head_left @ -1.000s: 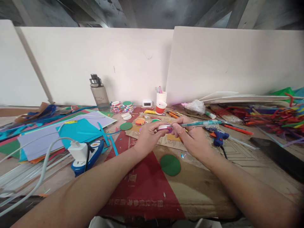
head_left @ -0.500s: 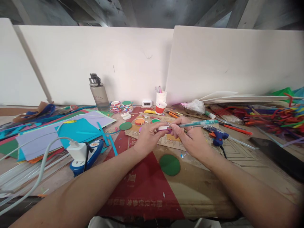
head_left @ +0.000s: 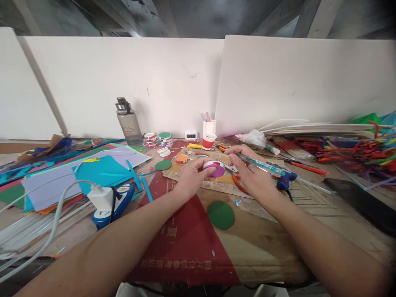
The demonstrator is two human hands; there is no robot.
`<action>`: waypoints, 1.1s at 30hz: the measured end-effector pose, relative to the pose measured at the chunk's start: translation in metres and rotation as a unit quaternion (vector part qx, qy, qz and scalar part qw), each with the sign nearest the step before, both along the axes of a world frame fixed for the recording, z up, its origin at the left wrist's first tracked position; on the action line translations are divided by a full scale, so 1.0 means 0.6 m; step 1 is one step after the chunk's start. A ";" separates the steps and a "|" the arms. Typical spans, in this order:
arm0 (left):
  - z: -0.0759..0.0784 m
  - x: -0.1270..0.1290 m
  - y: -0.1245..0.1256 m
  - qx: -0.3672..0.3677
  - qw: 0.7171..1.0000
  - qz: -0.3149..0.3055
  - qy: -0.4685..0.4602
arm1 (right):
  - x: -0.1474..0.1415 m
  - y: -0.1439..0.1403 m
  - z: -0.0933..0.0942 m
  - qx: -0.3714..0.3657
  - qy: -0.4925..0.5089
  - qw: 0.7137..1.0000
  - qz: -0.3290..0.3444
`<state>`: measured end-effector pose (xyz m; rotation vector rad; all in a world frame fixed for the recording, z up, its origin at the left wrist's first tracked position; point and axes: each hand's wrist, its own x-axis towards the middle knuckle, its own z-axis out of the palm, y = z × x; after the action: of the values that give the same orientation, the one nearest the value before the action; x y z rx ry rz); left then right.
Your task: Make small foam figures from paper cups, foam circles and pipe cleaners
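Left hand: the left hand (head_left: 192, 176) grips a small round box (head_left: 214, 168) with a purple face, held up just above the table.
Right hand: the right hand (head_left: 251, 175) is closed around a teal pen (head_left: 262, 165), a little apart from the box.
Near side: a green paper circle (head_left: 221, 215) lies on bare cardboard (head_left: 262, 243) with open room around it.
Sides: a blue glue gun (head_left: 286, 180) is close on the right; a white plug (head_left: 100, 196) sits well off to the left.

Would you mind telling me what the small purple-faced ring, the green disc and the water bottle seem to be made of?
Purple-faced ring, in the left hand: likely craft paper or foam, matte, with a white band edge. Green disc: flat matte sheet, probably foam or card. Water bottle: smoky translucent plastic, slightly glossy, with a dark lid.
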<state>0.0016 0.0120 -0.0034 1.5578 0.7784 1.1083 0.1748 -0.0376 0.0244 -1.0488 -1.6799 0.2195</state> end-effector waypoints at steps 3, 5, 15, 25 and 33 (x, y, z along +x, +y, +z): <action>-0.003 0.000 0.005 -0.059 0.997 -0.011 -0.041 | 0.005 0.006 -0.001 0.003 -0.055 0.998 0.007; -0.002 -0.002 0.006 -0.075 0.996 -0.002 -0.051 | 0.006 0.009 -0.002 -0.006 -0.098 0.995 0.018; 0.003 -0.002 -0.001 -0.068 0.997 0.039 -0.019 | -0.010 0.017 -0.018 0.037 -0.270 0.962 -0.006; -0.002 0.005 -0.001 -0.149 0.984 -0.022 -0.099 | -0.006 0.018 -0.020 -0.001 -0.247 0.969 0.027; 0.009 0.017 -0.010 -0.310 0.922 -0.140 -0.187 | -0.008 0.021 -0.024 -0.030 -0.199 0.979 0.037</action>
<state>0.0120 0.0058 0.0018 0.8521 0.5454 0.8023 0.1697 -0.0251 0.0103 -1.1279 -2.0852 0.1124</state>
